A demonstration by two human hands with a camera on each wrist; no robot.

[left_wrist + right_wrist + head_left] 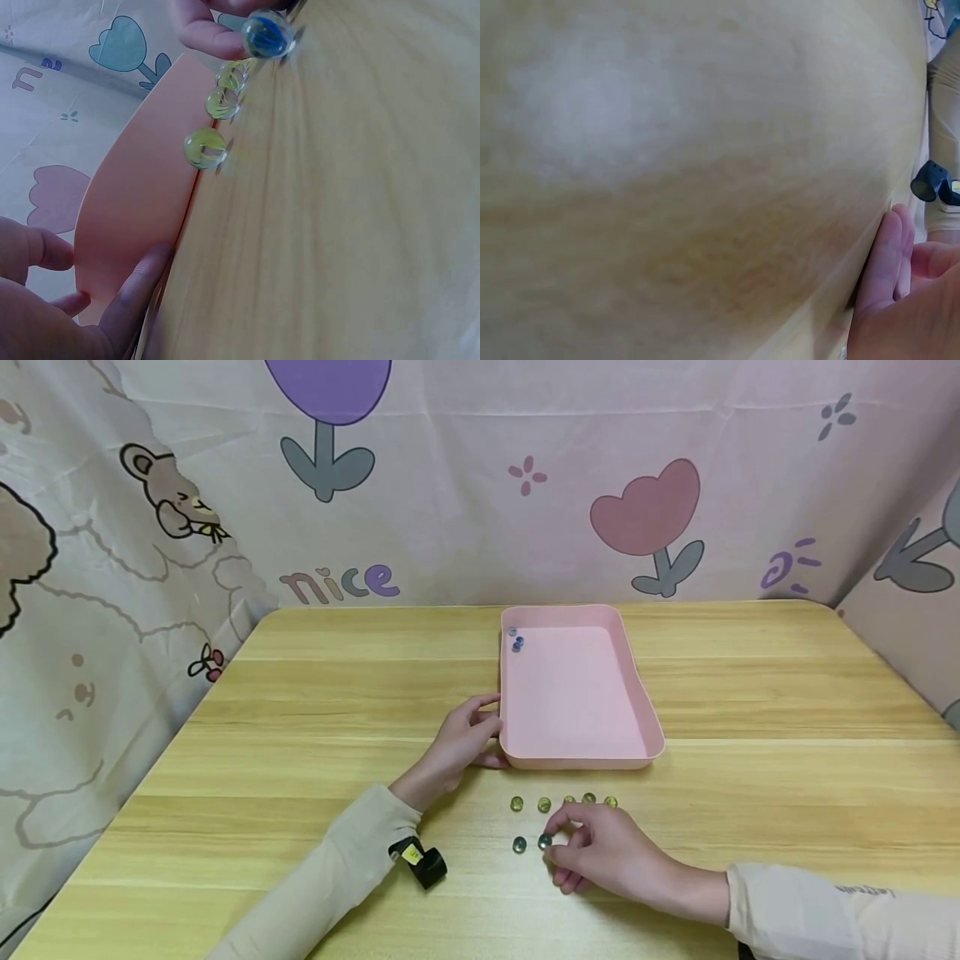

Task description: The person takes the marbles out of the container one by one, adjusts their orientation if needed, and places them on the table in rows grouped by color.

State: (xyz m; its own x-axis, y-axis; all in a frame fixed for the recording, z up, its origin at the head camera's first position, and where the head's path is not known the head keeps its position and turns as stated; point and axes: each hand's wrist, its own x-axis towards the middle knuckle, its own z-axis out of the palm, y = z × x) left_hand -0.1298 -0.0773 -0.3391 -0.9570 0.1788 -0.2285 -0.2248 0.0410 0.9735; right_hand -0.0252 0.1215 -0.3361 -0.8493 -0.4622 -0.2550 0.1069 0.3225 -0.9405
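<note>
A pink rectangular tray (pixel 581 763) lies on the wooden table, with three small bluish marbles (pixel 516 647) at its far left inside. My left hand (pixel 457 743) touches the tray's near left corner from outside, thumb and fingers spread along the walls. In the left wrist view the thumb (pixel 139 292) lies against the tray wall. Several yellow marbles (pixel 517 804) form a row before the tray. My right hand (pixel 611 852) pinches a dark green-blue marble (pixel 545 841) between thumb and index finger, low over the table. To its left a similar marble (pixel 519 844) rests on the wood.
A black wrist camera (pixel 423 862) is strapped on the left sleeve. Behind the table hangs a printed cloth (pixel 465 527), which also covers both sides. Bare wood (pixel 787 735) extends to the right of the tray.
</note>
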